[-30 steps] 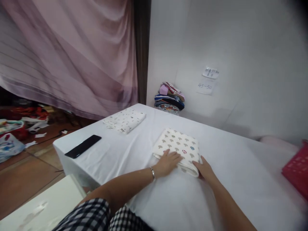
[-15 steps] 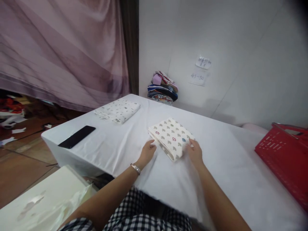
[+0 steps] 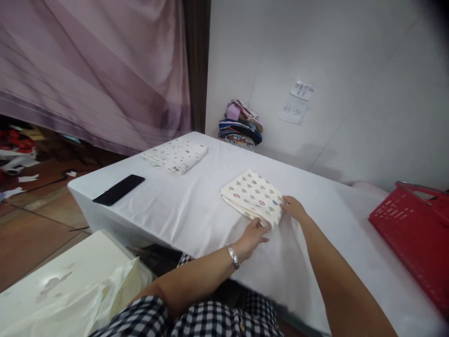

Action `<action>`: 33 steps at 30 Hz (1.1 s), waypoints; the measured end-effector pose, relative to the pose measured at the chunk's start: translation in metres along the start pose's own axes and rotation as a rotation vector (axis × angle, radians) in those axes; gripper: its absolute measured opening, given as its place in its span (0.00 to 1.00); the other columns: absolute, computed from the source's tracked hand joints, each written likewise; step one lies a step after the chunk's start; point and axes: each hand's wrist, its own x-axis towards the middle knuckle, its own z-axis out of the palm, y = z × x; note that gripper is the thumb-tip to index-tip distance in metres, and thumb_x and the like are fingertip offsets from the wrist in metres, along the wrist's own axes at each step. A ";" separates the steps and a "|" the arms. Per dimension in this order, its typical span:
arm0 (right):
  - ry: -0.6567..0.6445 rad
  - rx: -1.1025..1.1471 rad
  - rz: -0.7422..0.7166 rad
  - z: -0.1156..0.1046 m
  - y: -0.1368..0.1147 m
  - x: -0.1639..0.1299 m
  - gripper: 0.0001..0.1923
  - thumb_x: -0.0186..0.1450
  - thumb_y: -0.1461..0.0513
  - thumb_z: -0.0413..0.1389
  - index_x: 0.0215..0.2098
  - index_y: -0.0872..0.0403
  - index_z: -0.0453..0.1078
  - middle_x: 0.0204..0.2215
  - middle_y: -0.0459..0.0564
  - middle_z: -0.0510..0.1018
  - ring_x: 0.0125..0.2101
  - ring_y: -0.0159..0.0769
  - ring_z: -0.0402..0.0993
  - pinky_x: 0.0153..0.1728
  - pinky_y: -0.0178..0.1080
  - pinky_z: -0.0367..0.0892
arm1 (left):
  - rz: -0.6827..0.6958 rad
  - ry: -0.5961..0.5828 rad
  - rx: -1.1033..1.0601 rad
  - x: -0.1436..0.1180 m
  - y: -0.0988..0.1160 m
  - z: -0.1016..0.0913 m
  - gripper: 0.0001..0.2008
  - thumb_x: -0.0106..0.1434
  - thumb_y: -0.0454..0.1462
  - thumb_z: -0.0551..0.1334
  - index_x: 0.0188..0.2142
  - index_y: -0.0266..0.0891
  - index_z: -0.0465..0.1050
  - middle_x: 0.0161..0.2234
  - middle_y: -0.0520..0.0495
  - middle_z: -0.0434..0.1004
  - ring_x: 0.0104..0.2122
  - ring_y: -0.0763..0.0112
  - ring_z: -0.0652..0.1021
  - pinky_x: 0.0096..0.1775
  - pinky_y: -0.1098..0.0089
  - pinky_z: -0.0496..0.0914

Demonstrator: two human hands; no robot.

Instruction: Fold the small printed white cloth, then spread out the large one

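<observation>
Moved: left hand (image 3: 251, 238) shifts right, from the cloth (image 3: 250, 192)'s left side to its near corner | table (image 3: 196, 206): white-covered, under the cloth | cloth: folded, beyond the left hand, left of the right hand (image 3: 294, 208), long axis seemingly far-left to near-right | hands: equally near, touching; right's fingers narrow, left's slightly parted; cannot tell either grip

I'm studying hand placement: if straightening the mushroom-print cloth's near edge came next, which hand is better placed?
Probably the left hand: its fingertips are at the near edge of the mushroom-print cloth. The right hand is at the cloth's right side, farther from that edge.
</observation>
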 end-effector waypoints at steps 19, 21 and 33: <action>0.068 0.038 -0.390 0.028 -0.054 -0.131 0.23 0.66 0.55 0.49 0.59 0.47 0.62 0.61 0.51 0.63 0.62 0.45 0.55 0.60 0.54 0.49 | 0.333 0.650 0.903 0.022 0.045 -0.135 0.19 0.59 0.34 0.58 0.51 0.41 0.68 0.51 0.44 0.70 0.46 0.66 0.73 0.49 0.67 0.66; 0.087 0.039 -0.400 0.031 -0.053 -0.131 0.23 0.66 0.55 0.49 0.59 0.47 0.62 0.60 0.51 0.64 0.61 0.44 0.55 0.60 0.54 0.49 | 0.229 0.656 0.898 0.027 0.047 -0.140 0.19 0.61 0.37 0.58 0.52 0.40 0.67 0.48 0.45 0.73 0.44 0.66 0.74 0.46 0.68 0.67; 0.248 0.059 -0.501 0.034 -0.053 -0.135 0.19 0.66 0.58 0.50 0.54 0.50 0.68 0.54 0.53 0.71 0.56 0.44 0.65 0.57 0.51 0.56 | 0.123 0.604 0.950 0.049 0.054 -0.135 0.12 0.59 0.42 0.60 0.40 0.39 0.73 0.39 0.47 0.78 0.38 0.66 0.76 0.37 0.71 0.65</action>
